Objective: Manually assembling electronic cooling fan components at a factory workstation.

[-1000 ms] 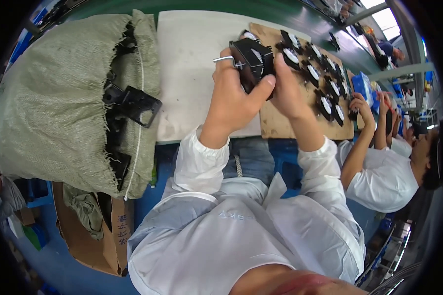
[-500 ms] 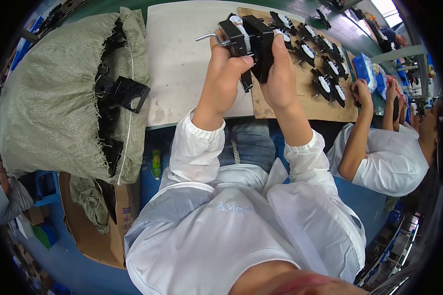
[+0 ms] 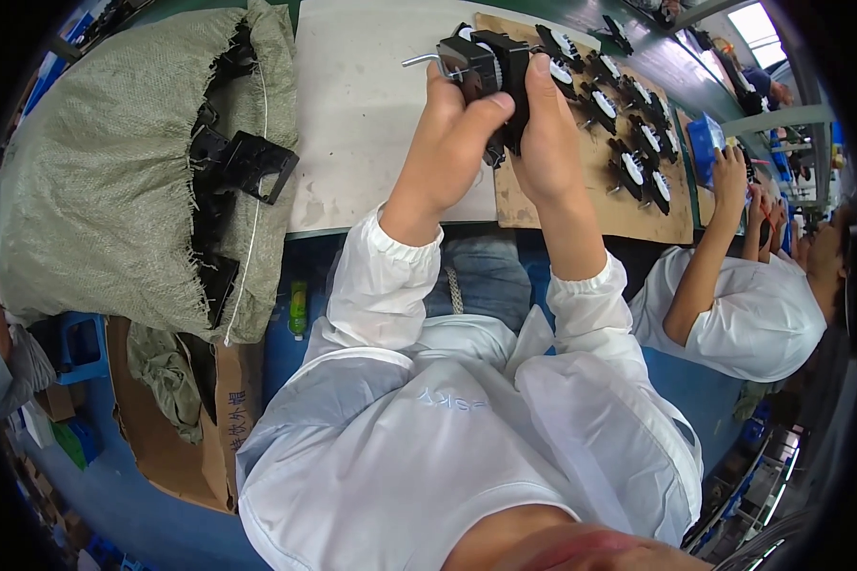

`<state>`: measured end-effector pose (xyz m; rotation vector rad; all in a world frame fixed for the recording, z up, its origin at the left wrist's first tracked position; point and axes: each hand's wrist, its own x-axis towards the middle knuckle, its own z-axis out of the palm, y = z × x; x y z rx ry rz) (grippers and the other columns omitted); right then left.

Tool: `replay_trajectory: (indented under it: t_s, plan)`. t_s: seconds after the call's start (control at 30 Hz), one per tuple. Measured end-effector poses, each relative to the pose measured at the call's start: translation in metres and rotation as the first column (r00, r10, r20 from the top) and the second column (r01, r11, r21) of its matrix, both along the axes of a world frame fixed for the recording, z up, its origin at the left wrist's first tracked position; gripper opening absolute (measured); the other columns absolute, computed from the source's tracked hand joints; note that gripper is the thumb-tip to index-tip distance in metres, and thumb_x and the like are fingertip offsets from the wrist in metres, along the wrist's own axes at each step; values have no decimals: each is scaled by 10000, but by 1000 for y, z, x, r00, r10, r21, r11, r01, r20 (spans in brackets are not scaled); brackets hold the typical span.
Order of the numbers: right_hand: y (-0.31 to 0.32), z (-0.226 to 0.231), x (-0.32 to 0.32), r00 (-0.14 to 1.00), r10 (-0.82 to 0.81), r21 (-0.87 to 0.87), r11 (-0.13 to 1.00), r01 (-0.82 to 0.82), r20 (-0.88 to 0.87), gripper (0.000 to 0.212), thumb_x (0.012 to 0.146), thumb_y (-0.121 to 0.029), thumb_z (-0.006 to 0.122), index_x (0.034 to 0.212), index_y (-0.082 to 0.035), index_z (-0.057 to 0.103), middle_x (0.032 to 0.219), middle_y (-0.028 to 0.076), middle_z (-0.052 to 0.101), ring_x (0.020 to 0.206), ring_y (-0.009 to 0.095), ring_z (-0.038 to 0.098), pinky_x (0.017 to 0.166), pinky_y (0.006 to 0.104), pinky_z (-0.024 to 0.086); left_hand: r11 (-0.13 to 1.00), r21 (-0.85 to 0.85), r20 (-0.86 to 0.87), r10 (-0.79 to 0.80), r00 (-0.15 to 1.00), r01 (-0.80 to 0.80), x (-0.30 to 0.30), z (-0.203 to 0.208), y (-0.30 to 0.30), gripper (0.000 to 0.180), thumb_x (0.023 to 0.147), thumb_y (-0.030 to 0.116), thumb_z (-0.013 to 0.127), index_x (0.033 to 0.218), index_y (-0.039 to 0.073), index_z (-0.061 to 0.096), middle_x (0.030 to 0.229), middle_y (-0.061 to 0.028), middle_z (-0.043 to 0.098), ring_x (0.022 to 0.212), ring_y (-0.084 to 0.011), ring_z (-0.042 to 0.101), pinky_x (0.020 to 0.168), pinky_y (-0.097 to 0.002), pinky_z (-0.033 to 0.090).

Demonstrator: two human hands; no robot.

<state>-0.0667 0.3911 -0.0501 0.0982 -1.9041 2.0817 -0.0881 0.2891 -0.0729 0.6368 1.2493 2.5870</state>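
Both hands are raised over the table, closed on a black plastic mechanism (image 3: 483,67) with a pale toothed wheel in it and a bent metal crank (image 3: 423,61) sticking out to the left. My left hand (image 3: 450,143) grips its left half, thumb pressed across the front. On the other side, my right hand (image 3: 548,143) holds the dark block-like half, with the thumb up along its side. The two halves sit against each other; whether they are joined I cannot tell. The fingers behind the mechanism are hidden.
A cardboard sheet (image 3: 581,195) to the right bears several black-and-white assemblies (image 3: 628,169). At left, a woven sack (image 3: 105,181) spills black plastic parts (image 3: 257,167). Below it stands an open carton (image 3: 221,419). A co-worker (image 3: 747,309) sits at the right near a blue bin (image 3: 705,138).
Both hands still hold the mechanism. It has tilted slightly and shifted a little right in view, and my left hand has turned. The co-worker's hand has moved up beside the blue bin.
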Motion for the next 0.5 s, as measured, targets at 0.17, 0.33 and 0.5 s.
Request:
replay_trajectory:
  t_s: [0.17, 0.33, 0.5]
  plan:
    - [0, 2, -2, 998, 58, 61, 997, -56, -29, 532, 1066, -444, 341, 1185, 11, 592, 1081, 94, 663, 918, 147, 613, 824, 264, 480, 998, 65, -26, 5, 1000, -4, -3, -6, 1, 400, 891, 140, 524, 1243, -11, 409, 1112, -135, 567, 975, -214, 507, 933, -322, 394]
    - [10, -1, -5, 996, 85, 52, 995, -84, -22, 481, 1067, -399, 357, 1265, 5, 526, 1142, 120, 641, 950, 160, 613, 850, 275, 483, 993, -37, -180, 105, 978, -113, -15, -20, 3, 374, 888, 163, 536, 1205, -25, 473, 1082, -147, 576, 968, -255, 519, 898, -348, 418]
    - [22, -7, -12, 996, 83, 21, 996, -83, -15, 440, 1052, -339, 419, 1335, -3, 454, 1184, 145, 619, 1005, 176, 601, 878, 287, 482, 893, -315, -449, 158, 880, -321, -18, -14, -10, 349, 865, 175, 583, 1146, -31, 550, 1050, -168, 586, 956, -286, 528, 842, -367, 446]
